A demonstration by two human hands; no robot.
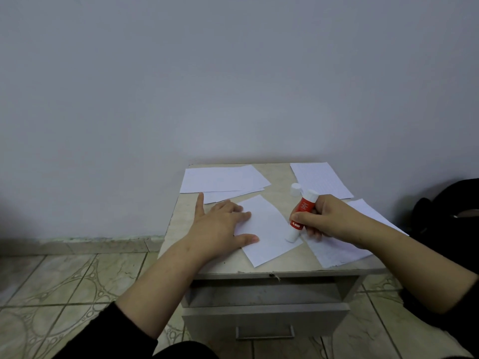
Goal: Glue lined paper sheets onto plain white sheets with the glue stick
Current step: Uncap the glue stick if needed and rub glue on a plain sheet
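Red-and-white glue stick [300, 216], white sheets [269, 229] (one faintly lined [320, 181]), beige marbled tabletop [178, 224], patterned floor tiles [64, 281]

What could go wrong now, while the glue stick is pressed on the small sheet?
1. The left hand holds only the left side of the small sheet; strokes of the glue stick, gripped by the right hand, may wrinkle its free right edge.
2. The stick works near that edge, so glue may smear onto the sheet beneath.
3. The loose cap stands close to the right hand and may be knocked over.
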